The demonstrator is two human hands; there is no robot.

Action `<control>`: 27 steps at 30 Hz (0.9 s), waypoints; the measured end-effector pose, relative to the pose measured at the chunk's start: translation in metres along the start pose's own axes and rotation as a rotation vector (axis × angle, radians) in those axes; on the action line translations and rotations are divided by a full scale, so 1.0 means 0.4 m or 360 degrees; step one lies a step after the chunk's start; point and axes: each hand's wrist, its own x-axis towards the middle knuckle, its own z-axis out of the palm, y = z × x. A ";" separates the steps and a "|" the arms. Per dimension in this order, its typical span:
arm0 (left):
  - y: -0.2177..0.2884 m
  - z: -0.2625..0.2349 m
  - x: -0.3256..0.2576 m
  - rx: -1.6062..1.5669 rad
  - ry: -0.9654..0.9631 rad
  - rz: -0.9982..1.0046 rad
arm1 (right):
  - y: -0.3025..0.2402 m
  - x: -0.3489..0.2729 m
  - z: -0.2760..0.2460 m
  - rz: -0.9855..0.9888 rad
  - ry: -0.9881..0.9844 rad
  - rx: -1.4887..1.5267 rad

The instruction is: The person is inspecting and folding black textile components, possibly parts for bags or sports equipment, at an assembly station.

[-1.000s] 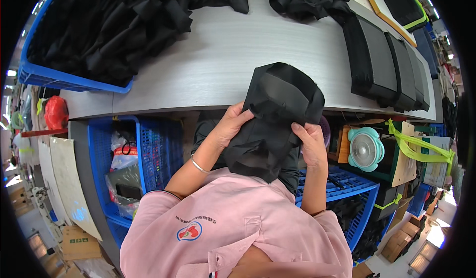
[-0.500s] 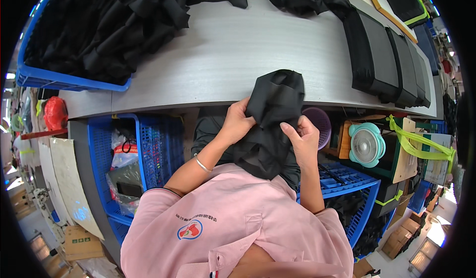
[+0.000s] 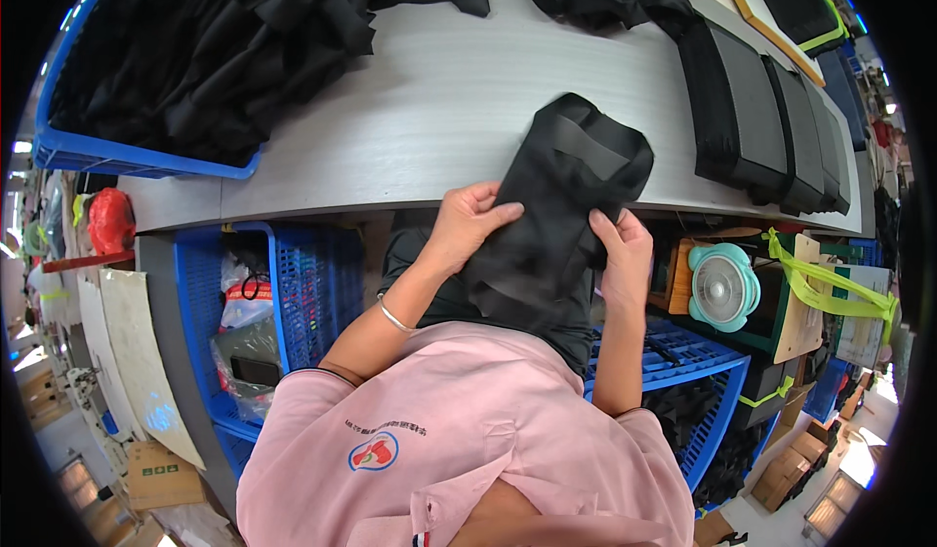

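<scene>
A black fabric piece (image 3: 547,191), sewn like a sleeve or pouch, is stretched between my hands over my lap and the table's near edge. Its upper end gapes and shows a greyer inner face; the lower end droops toward my legs. On its left edge, my left hand (image 3: 470,223) pinches the cloth with the thumb on top. My right hand (image 3: 622,244) grips the opposite edge, thumb also on top, the other fingers partly hidden behind the cloth.
Black fabric pieces (image 3: 215,49) fill a blue crate (image 3: 146,157) at the far left of the grey table (image 3: 390,127). Stacked flat black pieces (image 3: 742,108) lie at the right. Below are a blue basket (image 3: 278,303), a teal fan (image 3: 724,288) and another blue crate (image 3: 717,420).
The black fabric piece has moved up and to the right and is spread wider, its upper end now gaping. My right hand has shifted right; the left thumb now lies across the cloth.
</scene>
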 end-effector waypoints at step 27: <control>0.025 -0.003 0.299 0.2444 -0.0693 0.1503 | 0.055 0.080 -0.035 -0.0692 0.0466 -0.1044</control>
